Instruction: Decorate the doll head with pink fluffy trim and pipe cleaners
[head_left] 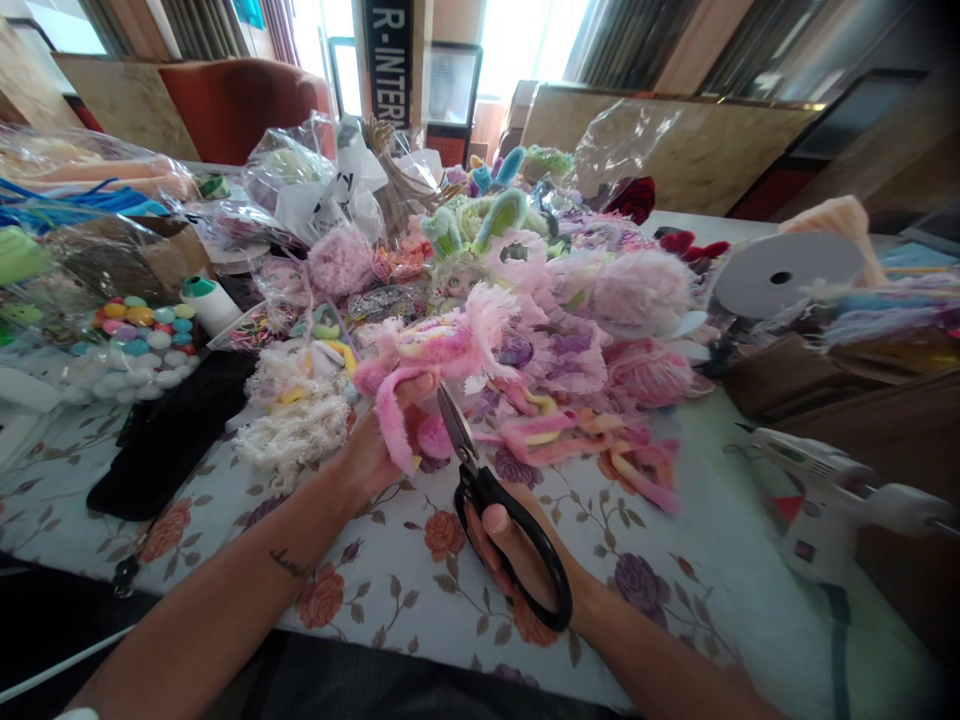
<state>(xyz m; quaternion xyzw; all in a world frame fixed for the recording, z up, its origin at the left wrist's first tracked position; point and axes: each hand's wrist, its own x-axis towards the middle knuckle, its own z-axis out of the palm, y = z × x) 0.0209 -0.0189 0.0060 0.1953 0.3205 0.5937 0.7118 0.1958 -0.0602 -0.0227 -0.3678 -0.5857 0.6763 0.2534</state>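
Observation:
My left hand point(385, 432) is closed around a bundle of fluffy pink yarn point(439, 345) with yellow in it, and a loose pink end hangs over the fingers. In my right hand point(517, 550) is a pair of black-handled scissors point(466, 445), its blades pointing up toward the yarn and looking nearly closed. The tips are close to the bundle; I cannot tell whether they touch it. From the bundle, pink, yellow and orange strands point(592, 445) trail right across the flowered tablecloth point(420, 610). Cream fuzzy yarn point(289, 440) lies left of my left hand.
A black pouch point(176, 435) and bagged pompoms point(142, 345) lie at left. Behind my hands is a heap of pastel yarn balls point(637, 290) and wrapped craft pieces. A white glue gun point(817, 500), a white spool point(784, 275) and a cardboard box point(885, 400) are at right.

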